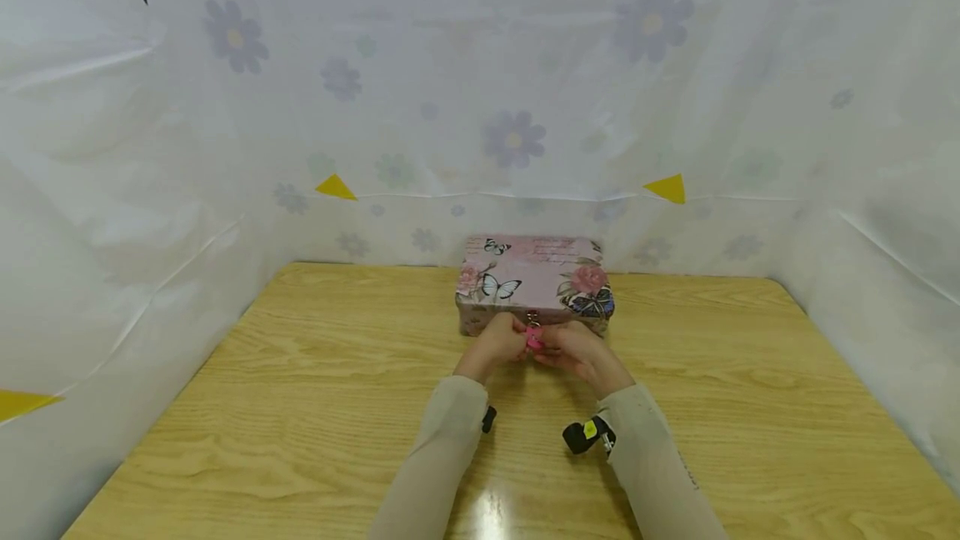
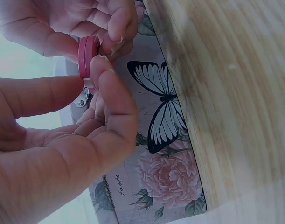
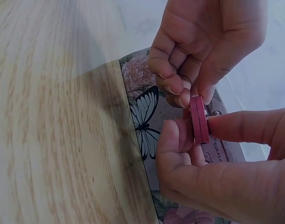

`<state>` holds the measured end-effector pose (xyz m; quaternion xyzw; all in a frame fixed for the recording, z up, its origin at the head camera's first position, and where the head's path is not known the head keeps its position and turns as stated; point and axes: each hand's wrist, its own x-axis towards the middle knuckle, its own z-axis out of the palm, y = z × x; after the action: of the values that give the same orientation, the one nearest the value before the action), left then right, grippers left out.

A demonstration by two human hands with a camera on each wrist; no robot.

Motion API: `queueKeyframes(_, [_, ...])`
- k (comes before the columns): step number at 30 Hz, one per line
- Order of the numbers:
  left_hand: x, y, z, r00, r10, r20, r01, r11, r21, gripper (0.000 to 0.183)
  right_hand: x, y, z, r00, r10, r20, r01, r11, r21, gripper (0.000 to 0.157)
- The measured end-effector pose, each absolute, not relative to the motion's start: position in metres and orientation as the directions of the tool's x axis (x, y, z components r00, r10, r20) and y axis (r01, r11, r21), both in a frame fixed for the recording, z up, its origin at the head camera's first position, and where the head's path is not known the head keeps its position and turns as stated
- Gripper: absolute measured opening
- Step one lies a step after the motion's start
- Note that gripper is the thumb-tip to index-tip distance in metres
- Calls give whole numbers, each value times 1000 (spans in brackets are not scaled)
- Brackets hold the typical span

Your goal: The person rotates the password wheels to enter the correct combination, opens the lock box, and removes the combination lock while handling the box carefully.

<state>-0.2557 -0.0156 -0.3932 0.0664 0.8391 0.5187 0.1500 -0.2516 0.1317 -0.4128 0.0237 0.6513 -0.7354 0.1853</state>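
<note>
A pink padlock hangs by its shackle from the front clasp of a pink tin box printed with roses and butterflies. My left hand pinches one end of the padlock between thumb and fingertip. From the other side, my right hand holds it between thumb and curled fingers. The left wrist view shows the padlock edge-on, the left thumb and index fingertip at its lower end. In the right wrist view its reddish body sits between the right thumb and fingers, left fingertips at the upper end.
The box stands at the far edge of a wood-grain table, near a flowered white curtain. Similar white sheeting hangs at both sides. A black wrist camera shows at the right sleeve.
</note>
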Motion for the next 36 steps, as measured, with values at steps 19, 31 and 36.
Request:
queueKeyframes(19, [-261, -13, -398, -948, 245, -202, -77, 439, 895, 18, -254, 134, -414, -928, -245, -279, 310, -97, -946, 28])
queueKeyframes(31, [-262, -12, -401, -952, 246, -183, -54, 452, 891, 15, -253, 134, -413, -923, -266, -277, 294, -29, -955, 32])
queueKeyframes(36, [-254, -12, -394, -954, 246, -170, -41, 455, 890, 14, -251, 134, -412, -930, -262, -259, 277, -33, -960, 29])
